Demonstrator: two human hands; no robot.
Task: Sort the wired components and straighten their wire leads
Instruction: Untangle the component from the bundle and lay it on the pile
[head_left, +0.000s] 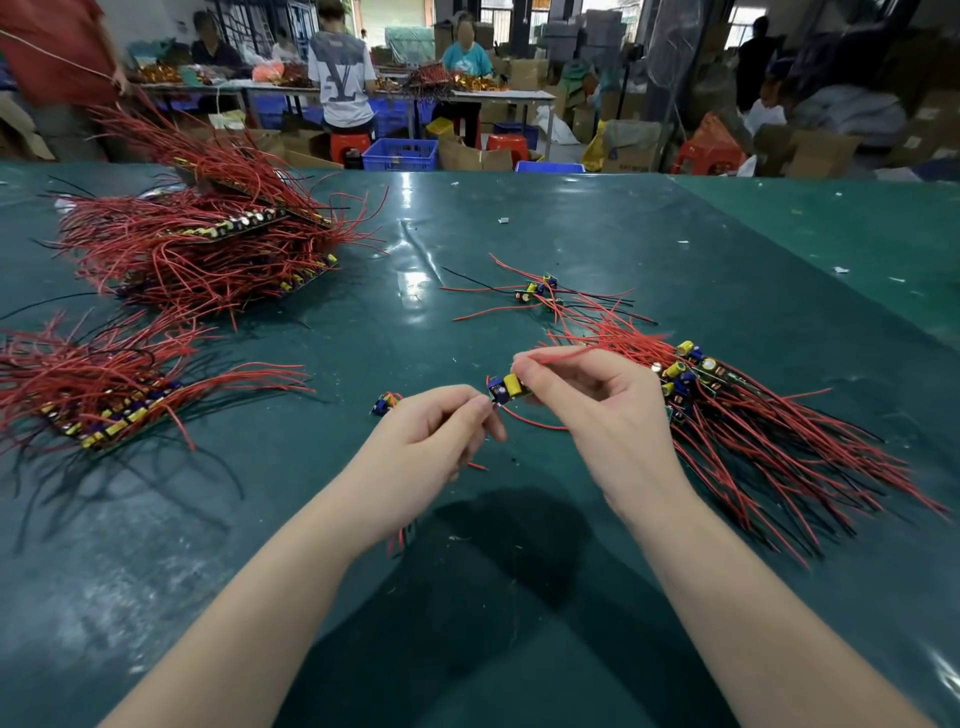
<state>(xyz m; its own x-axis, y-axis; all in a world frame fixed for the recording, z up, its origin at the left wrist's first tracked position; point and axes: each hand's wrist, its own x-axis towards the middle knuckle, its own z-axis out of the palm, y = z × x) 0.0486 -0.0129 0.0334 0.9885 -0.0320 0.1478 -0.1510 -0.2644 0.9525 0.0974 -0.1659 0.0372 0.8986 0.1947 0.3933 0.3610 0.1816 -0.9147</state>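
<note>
Centrally, above the green table (519, 249), both hands hold one small circuit board (506, 388) with a yellow part and a blue part. Left hand (426, 441) has its fingers curled, pinching the board's near end; right hand (597, 405) pinches one of its red wire leads (558, 355) between thumb and forefinger. A loose pile of wired boards (727, 405) lies just right of the hands, stacked bundles (104, 395) well apart to the left, a few boards (540, 291) beyond.

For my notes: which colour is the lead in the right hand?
Red lead, pinched by the right hand; head view.
</note>
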